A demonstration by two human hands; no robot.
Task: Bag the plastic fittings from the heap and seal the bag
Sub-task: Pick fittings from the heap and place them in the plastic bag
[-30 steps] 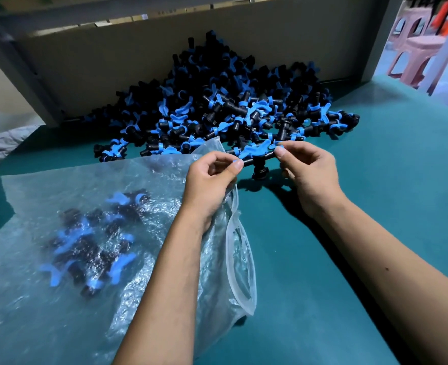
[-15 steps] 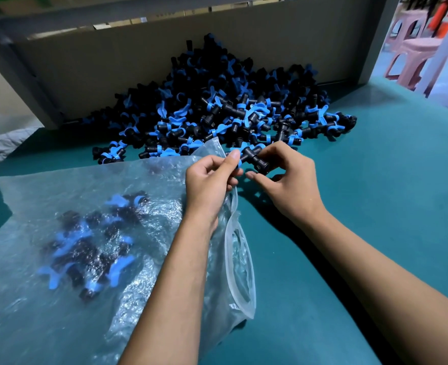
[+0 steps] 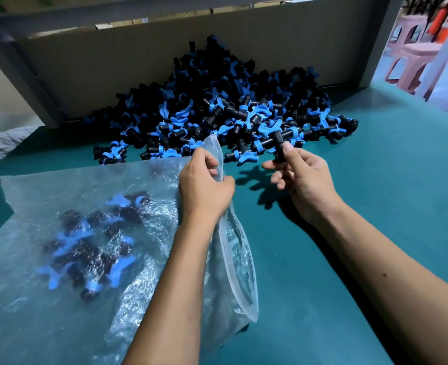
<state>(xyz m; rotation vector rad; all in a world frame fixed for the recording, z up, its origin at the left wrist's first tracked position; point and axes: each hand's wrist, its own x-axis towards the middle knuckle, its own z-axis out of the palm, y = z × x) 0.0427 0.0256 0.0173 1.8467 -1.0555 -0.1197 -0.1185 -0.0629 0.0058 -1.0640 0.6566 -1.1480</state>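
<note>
A large heap of black and blue plastic fittings [image 3: 225, 109] lies at the back of the teal table. A clear bubble-wrap bag [image 3: 67, 233] lies at the left with several fittings [image 3: 91, 246] inside it. My left hand [image 3: 204, 185] grips the upper edge of the bag's mouth and lifts it. My right hand [image 3: 302, 175] pinches one black fitting with blue collars [image 3: 278, 139] by its stem, just to the right of the bag's mouth at the heap's front edge.
A cardboard wall [image 3: 138, 56] stands behind the heap. The teal table [image 3: 375, 206] stretches bare to the right and front. Pink plastic stools [image 3: 412, 59] stand beyond the table's right end. Grey cloth [image 3: 1, 143] lies off the left edge.
My left hand has pulled the bag's mouth edge upward. My right hand drew back to the right from the bag's mouth and now holds a fitting by its stem.
</note>
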